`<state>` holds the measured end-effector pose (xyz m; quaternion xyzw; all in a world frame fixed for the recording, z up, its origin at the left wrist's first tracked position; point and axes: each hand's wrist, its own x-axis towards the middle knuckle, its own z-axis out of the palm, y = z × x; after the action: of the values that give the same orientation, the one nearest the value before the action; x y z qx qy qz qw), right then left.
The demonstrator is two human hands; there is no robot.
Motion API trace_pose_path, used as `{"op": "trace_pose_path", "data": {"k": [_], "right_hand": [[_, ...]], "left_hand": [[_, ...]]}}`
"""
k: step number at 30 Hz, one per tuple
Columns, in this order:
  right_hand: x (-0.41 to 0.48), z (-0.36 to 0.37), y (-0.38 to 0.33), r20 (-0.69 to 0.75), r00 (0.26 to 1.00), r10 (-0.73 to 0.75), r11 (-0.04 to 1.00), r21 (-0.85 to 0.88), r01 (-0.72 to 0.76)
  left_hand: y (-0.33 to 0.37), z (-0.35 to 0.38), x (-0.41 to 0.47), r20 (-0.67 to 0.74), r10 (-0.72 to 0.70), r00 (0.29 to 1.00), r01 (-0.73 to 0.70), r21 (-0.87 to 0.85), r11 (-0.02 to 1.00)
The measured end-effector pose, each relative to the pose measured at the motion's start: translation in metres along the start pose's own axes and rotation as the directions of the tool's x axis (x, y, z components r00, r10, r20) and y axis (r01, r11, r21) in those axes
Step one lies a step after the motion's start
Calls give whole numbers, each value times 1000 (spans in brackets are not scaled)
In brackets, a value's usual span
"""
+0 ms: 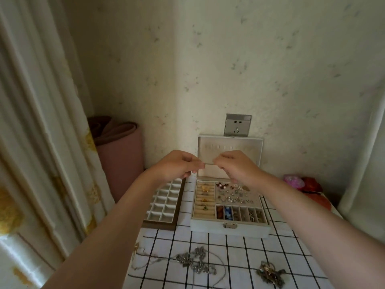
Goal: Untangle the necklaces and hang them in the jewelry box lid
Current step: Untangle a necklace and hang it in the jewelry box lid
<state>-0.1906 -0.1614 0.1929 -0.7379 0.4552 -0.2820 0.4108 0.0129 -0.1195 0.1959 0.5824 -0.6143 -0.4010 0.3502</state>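
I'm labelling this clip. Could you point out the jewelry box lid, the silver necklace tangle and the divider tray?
jewelry box lid (229, 141): head view, inner lining above the hooks.
silver necklace tangle (195, 262): head view, knotted middle.
divider tray (164, 202): head view, central dividers.

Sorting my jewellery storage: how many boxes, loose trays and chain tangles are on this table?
Jewelry box: 1
Loose divider tray: 1
Chain tangles: 2, a silver tangle and a darker tangle
Total: 4
A small gold piece at the cloth's left edge is too small to class, so it is not counted.
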Motion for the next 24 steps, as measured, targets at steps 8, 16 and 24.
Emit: {"op": "trace_pose_path", "data": {"k": [8, 16, 24], "right_hand": [[73, 1, 21, -199, 971, -135, 972, -218, 91], [130, 36, 55, -566, 806, -174, 982, -160, 100], [153, 47, 71, -662, 736, -144, 985, -168, 42]], "left_hand": [[-25, 8, 75, -316, 20, 949, -19, 8, 1000], [-49, 25, 132, -565, 64, 823, 92, 244, 965], [-55, 37, 144, -629, -36, 776, 140, 118, 983]]}}
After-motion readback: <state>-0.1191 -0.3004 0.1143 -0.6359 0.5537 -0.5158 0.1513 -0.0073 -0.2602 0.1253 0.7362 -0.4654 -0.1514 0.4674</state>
